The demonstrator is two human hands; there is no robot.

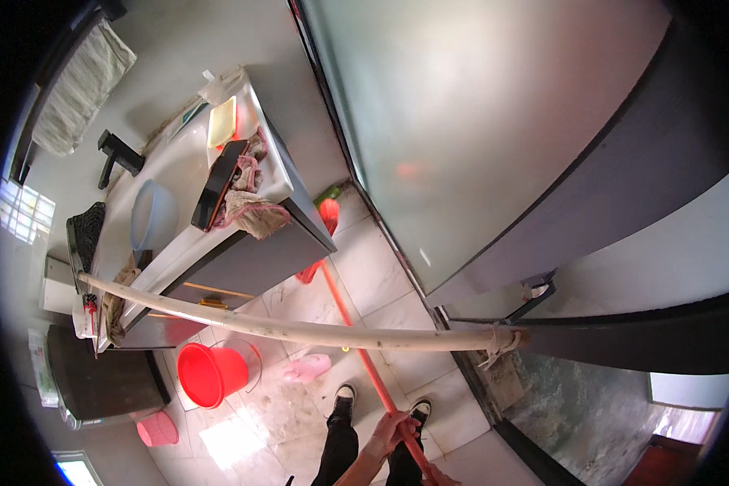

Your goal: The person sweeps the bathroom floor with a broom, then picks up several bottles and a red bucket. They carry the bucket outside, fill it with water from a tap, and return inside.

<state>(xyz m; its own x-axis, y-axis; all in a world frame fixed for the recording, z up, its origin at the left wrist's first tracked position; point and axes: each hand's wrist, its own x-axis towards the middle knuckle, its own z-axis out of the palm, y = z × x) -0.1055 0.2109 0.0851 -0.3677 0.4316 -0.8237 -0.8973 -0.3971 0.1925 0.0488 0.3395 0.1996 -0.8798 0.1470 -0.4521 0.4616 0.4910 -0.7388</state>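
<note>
My left hand (387,431) is closed around the red handle of a broom (350,322). Behind it, at the lower edge, my right hand (440,476) also grips the handle, only partly in view. The handle slants away to the far left across the tiled floor. Red bristles (309,271) show beside the corner of the sink cabinet, which hides part of the broom head. My shoes (344,394) stand on either side of the handle.
A pale pole (300,330) crosses the view above the floor. Left of the broom are a red bucket (198,377), pink slippers (309,367) and a pink basket (157,428). The washbasin (188,166) holds a light blue bowl (152,217). A frosted panel (462,121) stands right.
</note>
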